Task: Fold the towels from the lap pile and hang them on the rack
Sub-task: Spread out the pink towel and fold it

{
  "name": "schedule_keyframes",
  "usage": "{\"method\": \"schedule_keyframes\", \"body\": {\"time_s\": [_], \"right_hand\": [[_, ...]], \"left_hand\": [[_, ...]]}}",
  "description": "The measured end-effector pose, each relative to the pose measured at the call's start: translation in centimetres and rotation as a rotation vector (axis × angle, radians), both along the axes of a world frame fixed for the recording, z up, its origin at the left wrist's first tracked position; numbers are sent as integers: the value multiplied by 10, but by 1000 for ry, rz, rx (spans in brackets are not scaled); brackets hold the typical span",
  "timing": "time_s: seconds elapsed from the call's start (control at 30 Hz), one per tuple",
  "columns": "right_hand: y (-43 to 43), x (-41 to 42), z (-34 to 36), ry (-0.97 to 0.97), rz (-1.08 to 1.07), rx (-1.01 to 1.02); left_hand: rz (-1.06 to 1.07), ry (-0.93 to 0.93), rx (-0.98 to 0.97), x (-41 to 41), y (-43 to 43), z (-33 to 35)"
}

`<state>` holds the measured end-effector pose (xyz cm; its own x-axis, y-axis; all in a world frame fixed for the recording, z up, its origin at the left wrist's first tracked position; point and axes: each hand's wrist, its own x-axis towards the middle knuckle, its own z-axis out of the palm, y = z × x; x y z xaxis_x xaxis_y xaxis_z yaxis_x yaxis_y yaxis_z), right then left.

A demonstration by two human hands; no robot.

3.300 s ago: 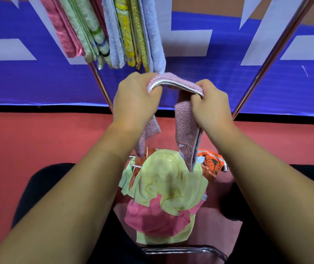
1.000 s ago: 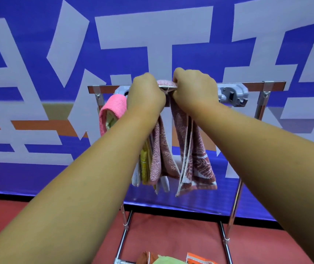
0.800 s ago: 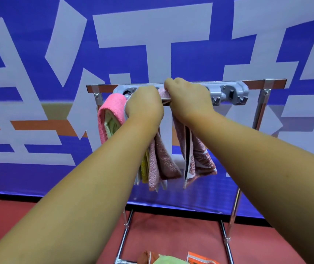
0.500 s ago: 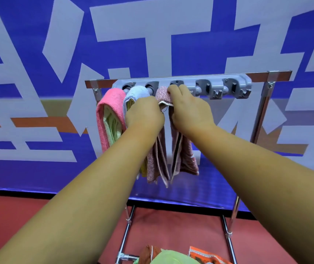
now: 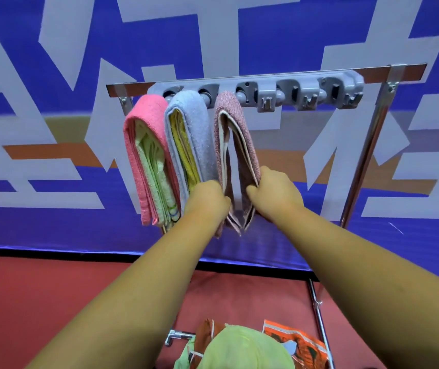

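A folded mauve towel (image 5: pixel 233 134) hangs over a peg of the grey holder bar (image 5: pixel 287 93) on the metal rack (image 5: pixel 372 145). My left hand (image 5: pixel 207 199) grips its left hanging half low down. My right hand (image 5: pixel 274 194) holds the right half, thumb on the inside. To the left hang a light blue towel (image 5: pixel 197 134) and a bright pink towel (image 5: pixel 141 145), each wrapped over other folded towels. The lap pile (image 5: pixel 242 347), with a pale green towel on top, shows at the bottom edge.
Several pegs and hooks at the right of the holder bar (image 5: pixel 327 94) carry nothing. A blue banner with white shapes (image 5: pixel 53 75) stands behind the rack. Red floor (image 5: pixel 53 288) lies below, and an orange patterned towel (image 5: pixel 298 344) sits in the pile.
The mauve towel went from my hands up onto the rack peg. Both hands slid down from the peg to the towel's lower halves. The view has moved closer.
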<state>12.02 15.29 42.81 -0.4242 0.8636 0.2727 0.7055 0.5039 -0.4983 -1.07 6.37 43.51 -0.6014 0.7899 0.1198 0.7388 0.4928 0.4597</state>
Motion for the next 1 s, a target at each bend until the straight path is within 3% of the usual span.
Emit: {"method": "schedule_keyframes", "body": {"time_s": [0.27, 0.53, 0.63, 1.0], "right_hand": [[-7, -5, -31, -17, 74, -10], [-9, -13, -82, -119, 348, -184], [-6, -7, -110, -171, 276, -249], [-11, -3, -258, -219, 77, -655]], "left_hand": [[-59, -152, 37, -14, 21, -62], [-166, -239, -92, -15, 1, -96], [-184, -240, -166, -21, -2, -122], [-129, -548, -362, -21, -11, -259]]}}
